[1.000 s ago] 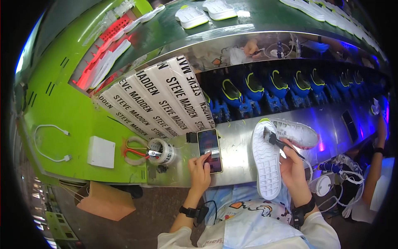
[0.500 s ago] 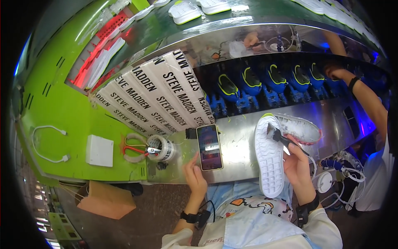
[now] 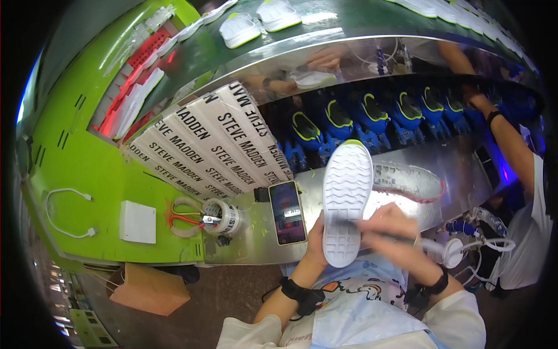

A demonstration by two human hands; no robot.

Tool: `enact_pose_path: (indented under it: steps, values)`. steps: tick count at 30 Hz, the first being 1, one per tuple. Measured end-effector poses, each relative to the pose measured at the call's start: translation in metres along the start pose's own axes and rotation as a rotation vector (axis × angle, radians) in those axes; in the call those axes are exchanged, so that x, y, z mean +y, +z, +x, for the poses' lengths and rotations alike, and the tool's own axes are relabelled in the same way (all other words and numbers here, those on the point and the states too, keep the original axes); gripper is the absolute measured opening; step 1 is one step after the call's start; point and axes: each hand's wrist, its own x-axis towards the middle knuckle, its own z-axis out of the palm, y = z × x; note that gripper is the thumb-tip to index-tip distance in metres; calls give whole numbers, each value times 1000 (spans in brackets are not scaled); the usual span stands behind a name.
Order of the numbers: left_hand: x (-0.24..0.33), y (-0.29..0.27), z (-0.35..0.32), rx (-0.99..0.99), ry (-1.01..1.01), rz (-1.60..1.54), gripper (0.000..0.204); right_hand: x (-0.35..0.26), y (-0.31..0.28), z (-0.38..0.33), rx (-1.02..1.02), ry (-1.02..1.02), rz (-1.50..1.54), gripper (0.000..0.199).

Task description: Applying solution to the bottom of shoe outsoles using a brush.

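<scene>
My left hand is closed around the lower left edge of a white shoe sole, its wavy and gridded face turned up. In my right hand, blurred by motion, is a dark-handled brush, its tip over the gridded half of the sole. A pale tube seems to run from the brush's back end. Behind the sole, a translucent sole with a reddish rim lies on the metal bench. The phone rests left of my left hand.
Blue shoe forms with yellow-green rims line the dark channel beyond the bench. A co-worker's arm reaches in at right. A printed carton, a tape roll, scissors and a white box sit left. White soles lie on the upper shelf.
My left hand has left the phone's edge and taken hold of the sole. The sole has shifted left, and the brush has moved from its upper part to the gridded part.
</scene>
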Motion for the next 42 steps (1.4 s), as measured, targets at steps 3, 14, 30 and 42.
enact_pose_path:
  steps: [3,14,30,42]
  values:
    - [1,-2,2,168,12,92,66,5,8,-11,-142,-92,40,28]
    - [30,31,30,77,-290,108,59,7,-15,-2,-502,361,505,21]
    - [-4,34,25,8,-94,51,70,4,-42,0,-217,357,298,21]
    - [-7,30,31,57,64,-61,65,10,-2,-12,-234,357,493,19]
